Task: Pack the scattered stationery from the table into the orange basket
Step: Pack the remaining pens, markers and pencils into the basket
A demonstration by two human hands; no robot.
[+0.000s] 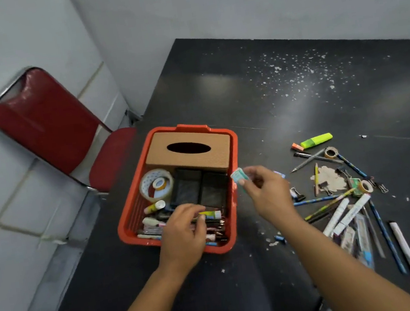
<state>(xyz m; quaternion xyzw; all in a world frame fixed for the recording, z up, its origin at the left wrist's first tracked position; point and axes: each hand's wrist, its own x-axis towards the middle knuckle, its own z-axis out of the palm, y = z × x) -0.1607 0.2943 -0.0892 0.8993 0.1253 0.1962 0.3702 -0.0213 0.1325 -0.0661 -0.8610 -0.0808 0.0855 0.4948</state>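
- My right hand (263,194) pinches a small pale-green eraser-like block (239,176) between thumb and fingertips, the other fingers loosely curled; it hangs just over the right rim of the orange basket (125,220). I judge it light, stiff and a bit slick, so a light pinch across its short sides should do.
- My left hand (183,234) reaches into the near end of the basket, fingers curled down onto the pens there, beside a glue stick with a yellow label (211,215). I cannot tell whether it grips any of them or only presses them flat.
- The basket already holds a tan tissue box (189,148), a roll of clear tape (156,185), two dark boxes (200,190) and a layer of pens.
- Still on the black table (215,87), right of the basket: a green highlighter (316,140), pencils (322,199), white markers (340,215), binder clips (297,194) and small tape rolls (364,187).
- The pencils and markers look light, rigid and prone to roll; I would gather them mid-shaft, several together.
- The clips look small and springy; I would pinch each by its body.
- A red chair (44,120) stands left of the table.
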